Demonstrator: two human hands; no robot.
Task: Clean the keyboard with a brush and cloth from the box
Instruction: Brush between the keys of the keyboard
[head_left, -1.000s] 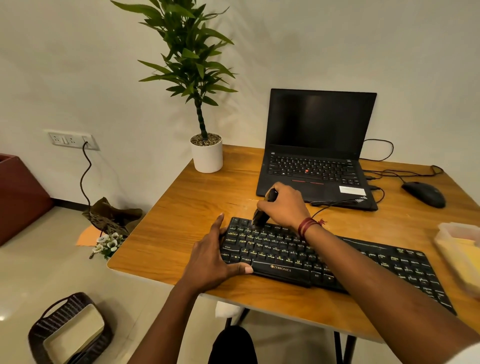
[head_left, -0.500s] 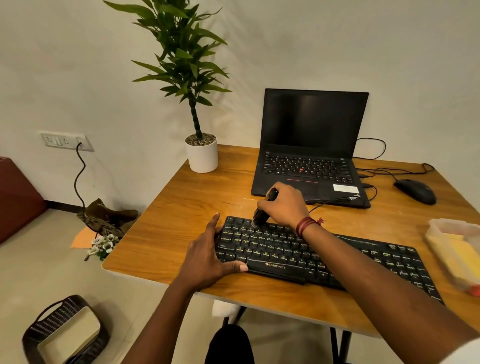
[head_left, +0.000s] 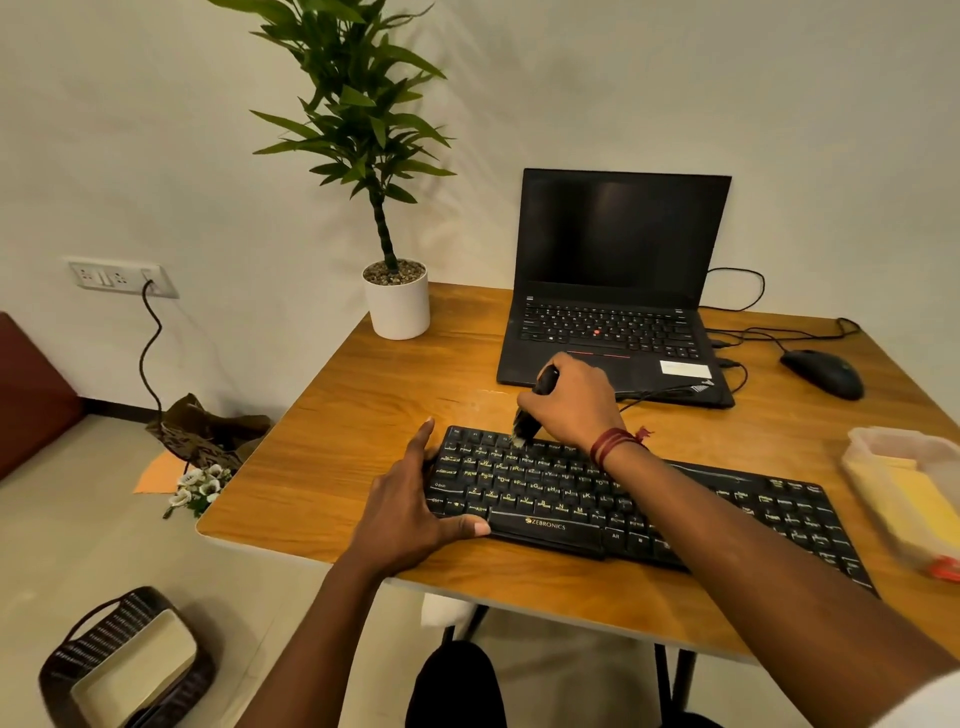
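Note:
A black keyboard (head_left: 675, 514) with yellow letters lies across the front of the wooden table (head_left: 363, 415). My right hand (head_left: 571, 405) grips a black brush (head_left: 530, 415), bristles down on the keyboard's top-left key rows. My left hand (head_left: 410, 509) rests flat against the keyboard's left end, thumb along its front edge, fingers straight. A clear plastic box (head_left: 904, 493) with a yellow cloth (head_left: 914, 509) inside stands at the table's right edge.
An open black laptop (head_left: 618, 291) sits behind the keyboard, cables and a black mouse (head_left: 823, 371) to its right. A potted plant (head_left: 397, 301) stands at the table's back left. A dark basket (head_left: 124, 665) is on the floor at the lower left.
The brush stays on the top-left keys with only slight movement of my right hand. My left hand keeps its place at the keyboard's left end. The view has shifted a little.

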